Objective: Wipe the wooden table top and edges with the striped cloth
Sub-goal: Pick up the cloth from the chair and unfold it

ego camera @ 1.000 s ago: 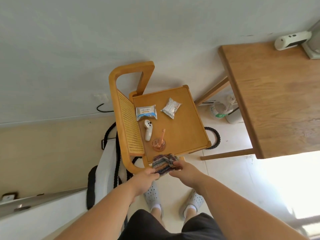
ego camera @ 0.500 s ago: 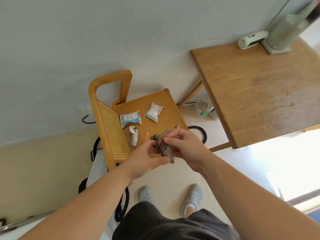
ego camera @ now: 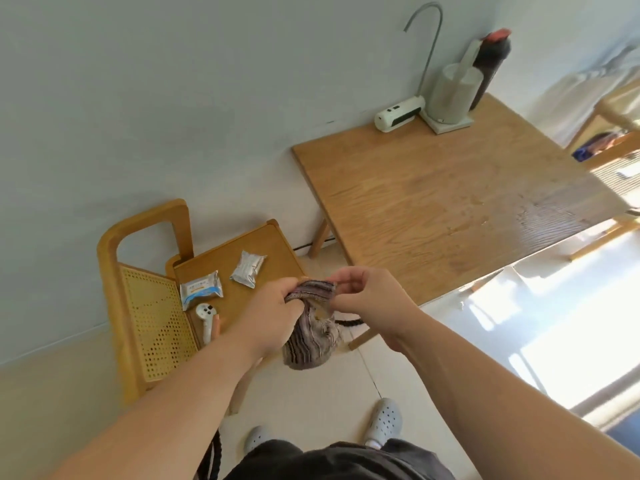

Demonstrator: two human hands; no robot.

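Note:
The striped cloth [ego camera: 311, 327] hangs in the air between both hands, over the right front corner of a wooden chair. My left hand [ego camera: 273, 313] grips its upper left edge. My right hand [ego camera: 370, 299] pinches its upper right corner between thumb and fingers. The wooden table [ego camera: 450, 202] stands to the right against the wall; its top shows a few small wet-looking spots near the right side. The cloth is apart from the table, just off its near left corner.
The wooden chair [ego camera: 145, 306] with a cane back holds two sealed packets [ego camera: 247, 268], a white controller [ego camera: 206, 317] and a partly hidden orange item. A white device [ego camera: 400, 114], a grey stand [ego camera: 450, 95] and a dark bottle [ego camera: 490, 60] sit at the table's far edge. A black cable lies on the floor.
Both hands lifted the cloth off the chair's front edge and drew it up and rightwards. They have spread apart, letting it hang open. The view has swung right, showing more of the table.

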